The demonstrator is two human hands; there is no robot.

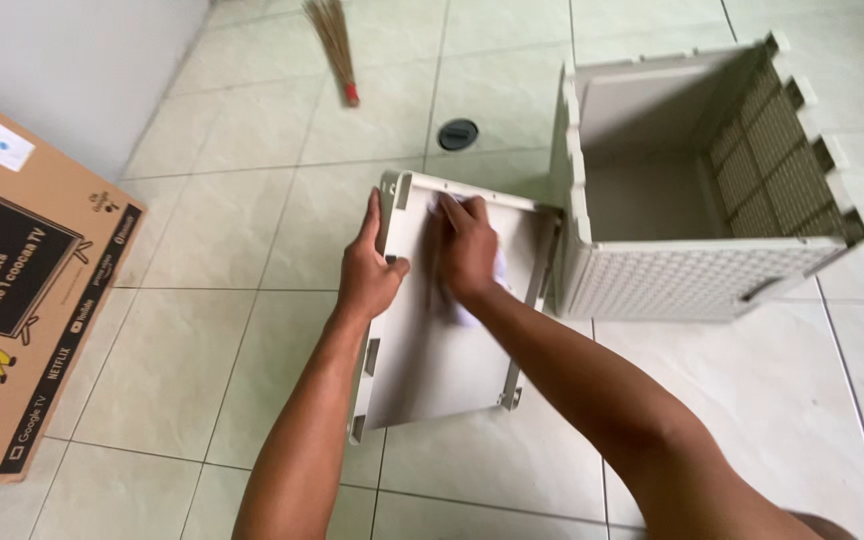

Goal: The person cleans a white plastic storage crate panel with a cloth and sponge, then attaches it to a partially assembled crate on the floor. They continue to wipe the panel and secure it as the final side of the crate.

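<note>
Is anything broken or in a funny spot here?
Nothing looks broken. The grey box lies tipped on its side, its opening facing up at the camera. Its flat panel lies loose on the floor, held by both hands.

The white cloth [480,290] is mostly hidden under the right hand [469,247]; the cardboard box [22,300] is cut off by the left edge; the broom [333,45] loses its handle at the top edge; both forearms run off the bottom edge.
</note>
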